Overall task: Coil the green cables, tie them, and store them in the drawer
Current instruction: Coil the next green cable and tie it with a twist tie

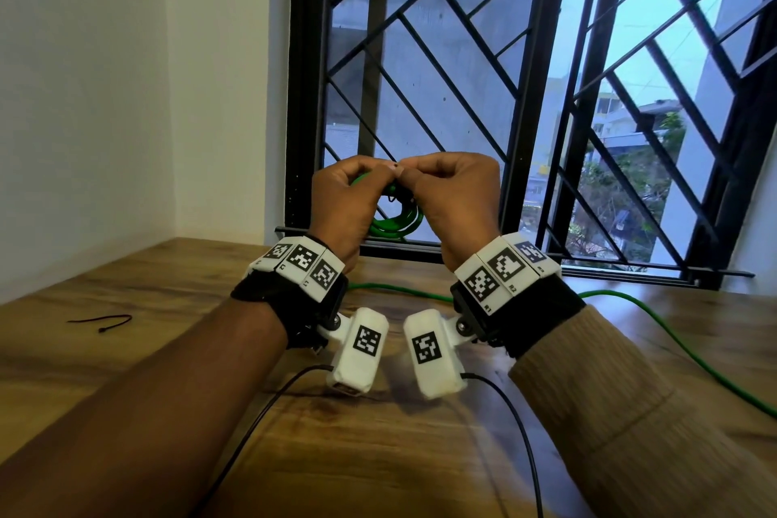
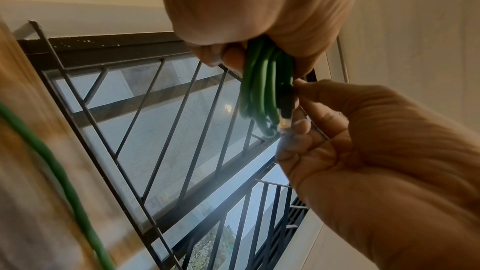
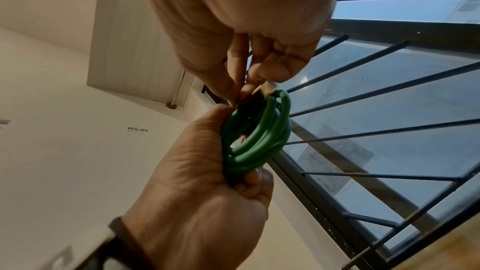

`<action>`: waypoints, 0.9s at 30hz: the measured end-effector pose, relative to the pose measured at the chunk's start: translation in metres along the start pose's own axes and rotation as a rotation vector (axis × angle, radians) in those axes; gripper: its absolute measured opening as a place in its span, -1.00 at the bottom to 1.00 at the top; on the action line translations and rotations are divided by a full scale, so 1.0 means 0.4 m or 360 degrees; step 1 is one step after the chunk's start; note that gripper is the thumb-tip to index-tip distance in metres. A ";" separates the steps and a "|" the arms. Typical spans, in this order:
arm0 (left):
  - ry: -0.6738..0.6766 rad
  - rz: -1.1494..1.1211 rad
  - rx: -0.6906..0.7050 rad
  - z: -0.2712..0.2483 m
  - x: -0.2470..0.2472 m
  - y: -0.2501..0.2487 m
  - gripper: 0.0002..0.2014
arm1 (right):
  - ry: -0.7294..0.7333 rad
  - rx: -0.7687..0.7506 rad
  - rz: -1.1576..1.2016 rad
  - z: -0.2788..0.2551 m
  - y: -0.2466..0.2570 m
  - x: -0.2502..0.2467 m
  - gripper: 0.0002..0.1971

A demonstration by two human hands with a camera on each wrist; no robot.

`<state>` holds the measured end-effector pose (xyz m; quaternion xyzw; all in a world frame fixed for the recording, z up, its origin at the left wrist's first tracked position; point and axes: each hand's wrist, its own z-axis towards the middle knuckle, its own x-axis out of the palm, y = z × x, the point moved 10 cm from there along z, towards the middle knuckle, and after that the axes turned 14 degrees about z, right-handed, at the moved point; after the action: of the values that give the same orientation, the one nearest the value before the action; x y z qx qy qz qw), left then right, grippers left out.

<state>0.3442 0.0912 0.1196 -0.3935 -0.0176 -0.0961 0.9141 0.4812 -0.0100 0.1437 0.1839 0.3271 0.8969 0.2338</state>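
Raised before me, left hand (image 1: 342, 202) grips the coiled green cable (image 3: 255, 137) while right hand (image 1: 456, 198) pinches its plug end (image 3: 259, 94); I should keep loops tight, then tie.

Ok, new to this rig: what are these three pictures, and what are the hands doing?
No machine here: a person wears three cameras. The large picture comes from the head, the other two from each wrist, looking along the fingers. The white coded blocks are wrist trackers. The left hand grips a coil of green cable above the table. The right hand pinches something at the coil's plug; what exactly is hidden. On the table lie a loose green cable and a black tie.
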 end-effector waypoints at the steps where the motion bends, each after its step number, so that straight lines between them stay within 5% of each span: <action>1: -0.0001 -0.0009 0.0003 0.000 -0.001 -0.001 -0.92 | 0.0014 -0.0017 -0.0012 -0.001 0.001 0.003 -0.94; 14: -0.0051 -0.0014 0.0075 0.006 -0.012 -0.004 -0.89 | -0.0091 -0.0272 -0.0205 -0.019 0.049 0.005 -0.78; 27: -0.0134 -0.0008 0.0014 0.002 -0.019 0.009 -0.89 | 0.0053 -0.0348 -0.0328 -0.025 0.047 0.034 -0.88</action>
<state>0.3375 0.0956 0.1168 -0.3931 -0.0573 -0.0817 0.9140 0.4594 -0.0206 0.1516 0.1080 0.2483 0.9014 0.3379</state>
